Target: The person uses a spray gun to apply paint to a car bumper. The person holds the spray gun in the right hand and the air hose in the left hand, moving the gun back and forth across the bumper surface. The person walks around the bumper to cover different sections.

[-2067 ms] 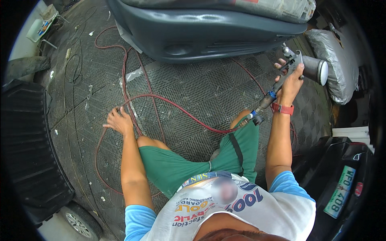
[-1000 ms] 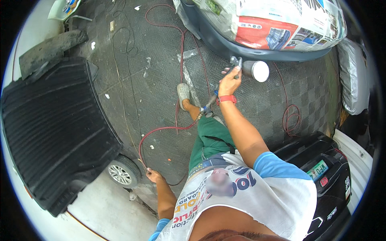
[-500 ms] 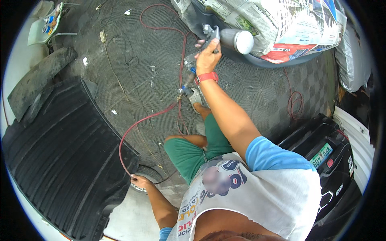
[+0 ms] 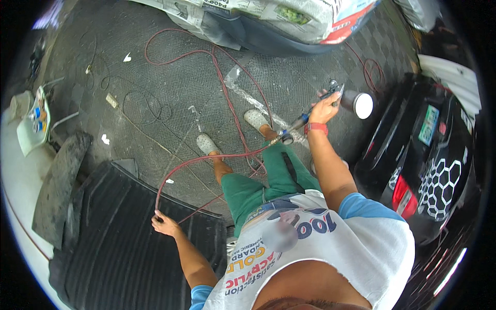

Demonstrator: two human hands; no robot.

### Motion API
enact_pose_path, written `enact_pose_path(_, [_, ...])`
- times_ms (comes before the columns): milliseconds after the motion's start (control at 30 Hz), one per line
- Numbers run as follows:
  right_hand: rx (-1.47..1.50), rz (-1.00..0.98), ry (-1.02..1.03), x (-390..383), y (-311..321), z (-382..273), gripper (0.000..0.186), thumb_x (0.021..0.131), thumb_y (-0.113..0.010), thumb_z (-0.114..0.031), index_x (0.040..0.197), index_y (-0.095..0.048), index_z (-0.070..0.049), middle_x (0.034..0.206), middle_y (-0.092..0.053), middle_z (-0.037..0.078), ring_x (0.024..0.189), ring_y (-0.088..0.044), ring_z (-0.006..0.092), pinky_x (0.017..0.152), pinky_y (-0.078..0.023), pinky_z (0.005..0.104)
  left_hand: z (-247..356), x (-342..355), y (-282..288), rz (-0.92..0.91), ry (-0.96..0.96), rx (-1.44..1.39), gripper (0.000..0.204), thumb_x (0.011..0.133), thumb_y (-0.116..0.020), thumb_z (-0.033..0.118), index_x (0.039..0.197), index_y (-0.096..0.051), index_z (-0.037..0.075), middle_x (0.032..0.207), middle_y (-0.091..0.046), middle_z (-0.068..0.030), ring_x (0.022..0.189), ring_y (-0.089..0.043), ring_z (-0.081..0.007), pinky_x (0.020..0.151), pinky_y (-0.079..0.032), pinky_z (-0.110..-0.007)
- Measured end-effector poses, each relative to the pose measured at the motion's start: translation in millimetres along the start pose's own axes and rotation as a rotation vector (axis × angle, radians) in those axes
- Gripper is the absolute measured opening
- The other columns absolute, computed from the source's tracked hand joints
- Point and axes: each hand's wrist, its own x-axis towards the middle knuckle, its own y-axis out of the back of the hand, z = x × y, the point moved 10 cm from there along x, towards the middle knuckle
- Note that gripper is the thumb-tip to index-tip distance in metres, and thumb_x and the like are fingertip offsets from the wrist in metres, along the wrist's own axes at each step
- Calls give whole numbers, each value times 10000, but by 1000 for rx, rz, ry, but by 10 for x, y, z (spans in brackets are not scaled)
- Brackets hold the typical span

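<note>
My right hand (image 4: 324,108) grips a spray gun (image 4: 330,89) with a metal cup (image 4: 358,105) topped by a white lid. A red hose (image 4: 206,157) runs from the gun's handle fitting across my legs to my left hand (image 4: 165,225), whose fingers are closed round it beside a black ribbed liner (image 4: 119,243) at lower left. Ahead of me is a dark grey curved panel (image 4: 268,39) partly masked with newspaper (image 4: 289,13); the gun stands apart from it, nearer me.
A black car (image 4: 403,134) occupies the right side. At left are a pale chair (image 4: 28,137) with small cans and a worn dark panel (image 4: 59,191). Loose hoses (image 4: 240,111) and thin cords (image 4: 155,116) cross the textured floor (image 4: 188,82), with a silver-covered object (image 4: 418,10) at upper right.
My left hand, earlier open, has taken hold of the hose. The view has swung, and the gun in my right hand is now farther from the masked panel than half a second ago.
</note>
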Motion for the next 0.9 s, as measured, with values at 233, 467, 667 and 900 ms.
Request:
enact_pose_path(233, [133,-110,-7,-796,-789,175,486,1106,-441,-437,1274,-596,-7,944,-703,100,735,-682,160,431,-510,267,463,1349,-454,21,-244,-29,556,966,-663,557,966,-687,2,970,-619,-159,959,-568,-351,879,-458,-497])
enact_pose_path(467, [324,-371,155,-1779,-2348,-322,453,1098,-518,-325,1478,-559,-82,878,-722,102,752,-675,135,691,-558,309,939,1966,-546,167,-269,-36,579,948,-682,577,961,-700,-2,954,-621,-133,977,-567,-333,884,-469,-502])
enact_pose_path(667, [305,-573,307,-1944,-3161,-422,479,1041,-604,-326,1416,-606,-27,725,-714,175,690,-719,194,700,-561,336,1652,2012,-1122,232,-318,-111,579,936,-690,593,971,-722,16,950,-633,-128,969,-581,-327,912,-444,-513])
enact_pose_path(900, [368,-472,224,-1189,-2043,-28,505,1100,-479,-430,1421,-602,-60,902,-745,90,721,-701,125,522,-551,246,2727,1571,-2515,166,-563,-118,564,923,-701,592,1033,-725,40,1012,-661,-157,1013,-596,-379,921,-441,-523])
